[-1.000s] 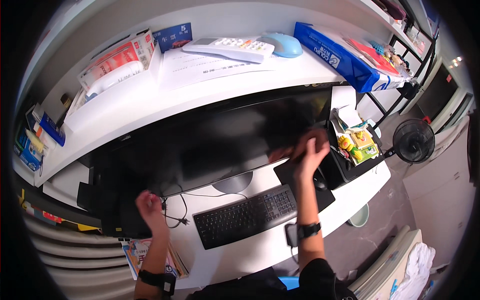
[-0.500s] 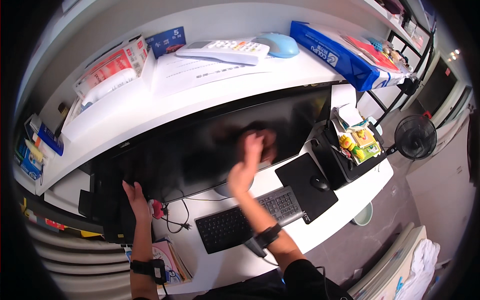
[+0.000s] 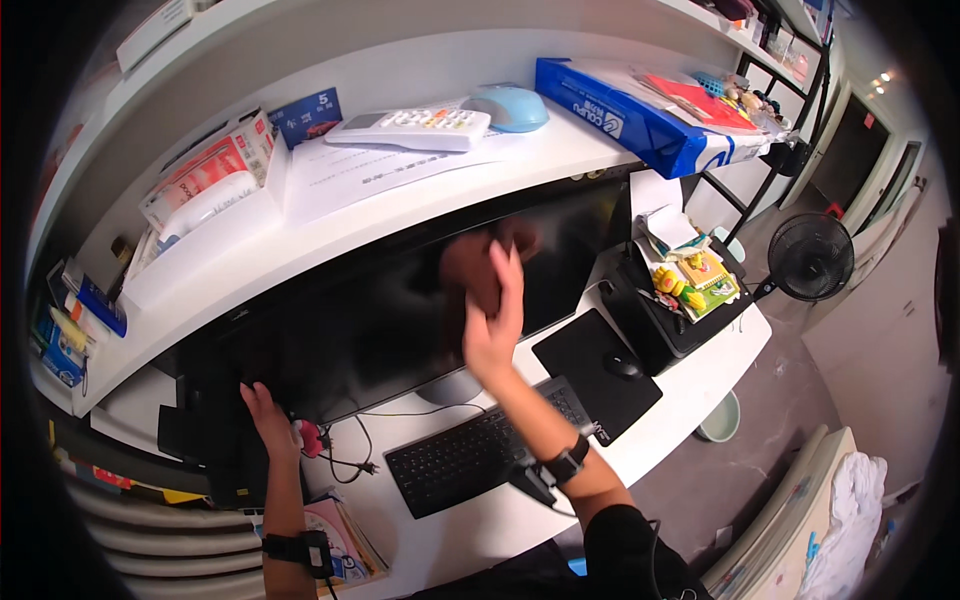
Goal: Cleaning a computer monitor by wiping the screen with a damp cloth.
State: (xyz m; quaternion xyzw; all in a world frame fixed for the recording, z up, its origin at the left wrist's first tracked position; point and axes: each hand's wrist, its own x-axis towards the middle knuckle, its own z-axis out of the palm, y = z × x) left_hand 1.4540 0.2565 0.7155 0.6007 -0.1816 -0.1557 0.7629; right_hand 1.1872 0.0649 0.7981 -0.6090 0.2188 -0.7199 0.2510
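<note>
In front of me stands a wide black monitor [image 3: 375, 335] with a dark screen, under a white shelf. My right hand [image 3: 493, 330] is closed on a brown cloth [image 3: 470, 268], which it presses against the screen right of the middle. The cloth is smeared by motion, and the fingers partly show over it. At the monitor's lower left edge, my left hand [image 3: 272, 425] grips the dark frame; part of its fingers is hard to see there. Below the right forearm lies a black keyboard [image 3: 435, 468]. A red-and-white plug-like piece [image 3: 312, 437] with a cable sits beside the left hand.
A black mouse [image 3: 623, 365] rests on a black mouse pad [image 3: 570, 350]. To its right, a black box-like device [image 3: 650, 335] carries papers and small toys. On the shelf [image 3: 240, 275] are a white handset, a pale blue mouse and a blue package [image 3: 610, 110]. A black fan [image 3: 811, 257] stands far right.
The brown cloth has shifted up and left across the screen with my right hand. My left hand stays at the monitor's edge. The whole view has turned slightly.
</note>
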